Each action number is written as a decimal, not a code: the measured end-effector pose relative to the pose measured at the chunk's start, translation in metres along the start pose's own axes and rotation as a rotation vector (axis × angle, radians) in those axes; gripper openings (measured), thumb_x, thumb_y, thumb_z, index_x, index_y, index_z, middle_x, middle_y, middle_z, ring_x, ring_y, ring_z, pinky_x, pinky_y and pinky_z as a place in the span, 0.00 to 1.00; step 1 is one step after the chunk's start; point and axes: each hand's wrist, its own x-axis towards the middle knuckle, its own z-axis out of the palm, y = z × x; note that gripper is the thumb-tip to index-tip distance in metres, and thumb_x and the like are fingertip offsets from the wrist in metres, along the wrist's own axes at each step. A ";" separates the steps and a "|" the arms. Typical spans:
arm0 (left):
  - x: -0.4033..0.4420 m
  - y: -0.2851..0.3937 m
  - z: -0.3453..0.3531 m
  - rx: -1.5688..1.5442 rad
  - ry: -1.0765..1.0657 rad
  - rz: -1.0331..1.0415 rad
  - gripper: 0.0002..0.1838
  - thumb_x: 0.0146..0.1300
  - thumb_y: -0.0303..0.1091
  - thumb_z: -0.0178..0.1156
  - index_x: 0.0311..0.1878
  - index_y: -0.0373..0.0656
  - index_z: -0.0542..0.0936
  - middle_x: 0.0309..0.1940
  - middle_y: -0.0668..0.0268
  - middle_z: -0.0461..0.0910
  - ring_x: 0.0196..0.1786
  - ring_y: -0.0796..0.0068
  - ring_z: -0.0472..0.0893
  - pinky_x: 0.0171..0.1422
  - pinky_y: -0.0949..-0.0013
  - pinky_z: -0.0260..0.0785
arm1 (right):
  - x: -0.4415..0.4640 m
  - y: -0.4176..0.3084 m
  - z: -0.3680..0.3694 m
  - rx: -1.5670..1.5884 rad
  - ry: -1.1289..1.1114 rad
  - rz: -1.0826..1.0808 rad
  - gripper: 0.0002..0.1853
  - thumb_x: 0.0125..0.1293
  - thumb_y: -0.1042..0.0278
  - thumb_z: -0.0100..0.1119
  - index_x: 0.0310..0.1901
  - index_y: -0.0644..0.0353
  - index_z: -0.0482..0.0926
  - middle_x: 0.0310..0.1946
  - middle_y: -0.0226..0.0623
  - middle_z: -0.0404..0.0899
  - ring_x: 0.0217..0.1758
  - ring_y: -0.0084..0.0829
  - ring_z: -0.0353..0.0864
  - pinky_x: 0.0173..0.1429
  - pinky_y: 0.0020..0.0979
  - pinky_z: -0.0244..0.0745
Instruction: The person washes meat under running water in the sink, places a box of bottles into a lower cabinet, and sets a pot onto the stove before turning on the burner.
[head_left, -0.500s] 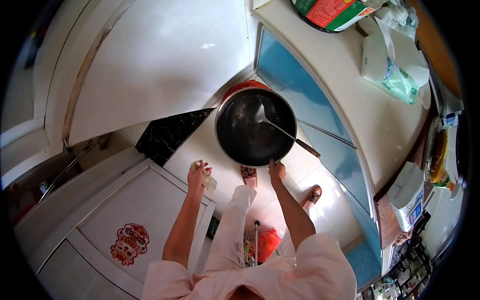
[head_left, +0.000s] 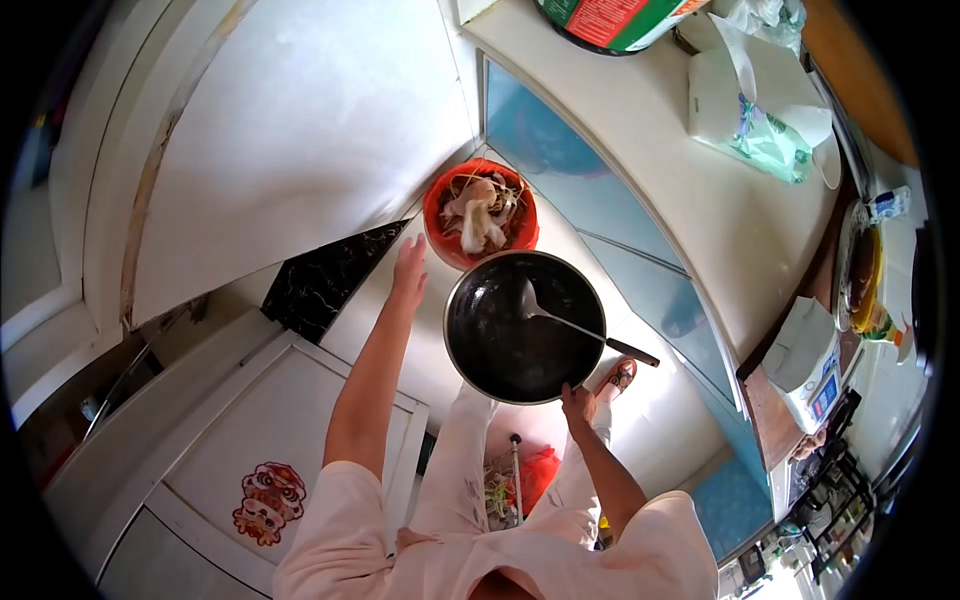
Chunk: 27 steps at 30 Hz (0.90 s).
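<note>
My right hand (head_left: 578,408) grips the near edge of a black wok (head_left: 490,350), where its handle would be; the fingers hide that part. Inside the wok lies a metal spatula (head_left: 560,320), its dark grip sticking out over the right rim. My left hand (head_left: 410,268) is stretched forward with fingers extended and nothing visible in it. It is beside a red-lined waste bin (head_left: 431,222), just left of its near side. Pale, crumpled scraps (head_left: 480,215) lie on top of thin stalk-like waste in the bin.
To the right runs a pale counter (head_left: 590,90) above blue cabinet doors (head_left: 640,215), with a green-red container (head_left: 610,22) and plastic packaging (head_left: 765,135) on it. White cabinets (head_left: 300,400) stand at the left. A red bag (head_left: 540,478) is between my legs.
The wok has come back toward me, uncovering the bin. My left hand has reached forward to the bin and no longer holds the pale, crumpled thing; similar-looking scraps show in the bin.
</note>
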 end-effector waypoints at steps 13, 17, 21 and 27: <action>-0.086 -0.212 -0.226 0.389 0.267 0.051 0.21 0.58 0.39 0.61 0.50 0.35 0.74 0.46 0.60 0.76 0.49 0.72 0.74 0.56 0.72 0.65 | 0.087 -0.087 0.059 0.256 -0.089 -0.010 0.22 0.59 0.46 0.51 0.23 0.60 0.77 0.13 0.35 0.76 0.18 0.33 0.77 0.28 0.35 0.70; -0.138 -0.232 -0.248 0.514 0.320 0.033 0.16 0.59 0.38 0.59 0.47 0.40 0.74 0.35 0.69 0.75 0.37 0.80 0.73 0.38 0.77 0.63 | 0.128 -0.114 0.103 0.204 0.033 -0.025 0.24 0.59 0.45 0.50 0.23 0.60 0.78 0.13 0.38 0.76 0.21 0.36 0.79 0.31 0.37 0.71; -0.162 -0.243 -0.250 0.490 0.310 0.044 0.14 0.59 0.36 0.59 0.46 0.41 0.74 0.33 0.71 0.75 0.33 0.83 0.73 0.33 0.79 0.63 | 0.150 -0.140 0.120 0.219 0.077 -0.009 0.25 0.59 0.45 0.49 0.21 0.61 0.78 0.13 0.39 0.76 0.21 0.37 0.79 0.31 0.38 0.72; -0.179 -0.217 -0.208 0.525 0.190 0.150 0.06 0.62 0.32 0.54 0.38 0.40 0.74 0.26 0.71 0.74 0.30 0.81 0.73 0.35 0.77 0.66 | 0.155 -0.136 0.119 0.311 -0.173 -0.090 0.25 0.60 0.43 0.49 0.33 0.62 0.76 0.21 0.43 0.79 0.26 0.39 0.80 0.36 0.40 0.73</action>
